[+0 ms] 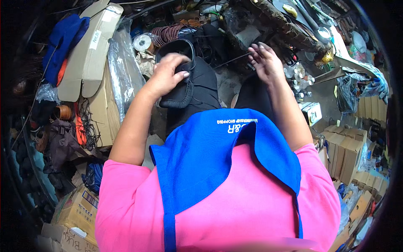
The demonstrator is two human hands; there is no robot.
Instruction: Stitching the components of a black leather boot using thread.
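Note:
A black shoe [178, 94] with a visible line of stitching lies over my left thigh, its opening facing away from me. My left hand [168, 73] is closed over its upper edge, thumb to the right; some fingertips are hidden and slightly blurred. Out to the right, apart from the shoe, my right hand [266, 63] is raised with the palm partly turned up and the fingers curled. A thin dark strand [232, 60] runs from its fingertips toward my left knee; whether it is thread or a tool is unclear.
Flattened cardboard [86, 59] and clear plastic sheeting [124, 63] stand at the left. A white spool [142, 42] is beyond the shoe. Small bottles [299, 77] crowd the right side near my forearm, with cardboard boxes [344, 147] farther right. A blue apron [201, 168] covers my lap.

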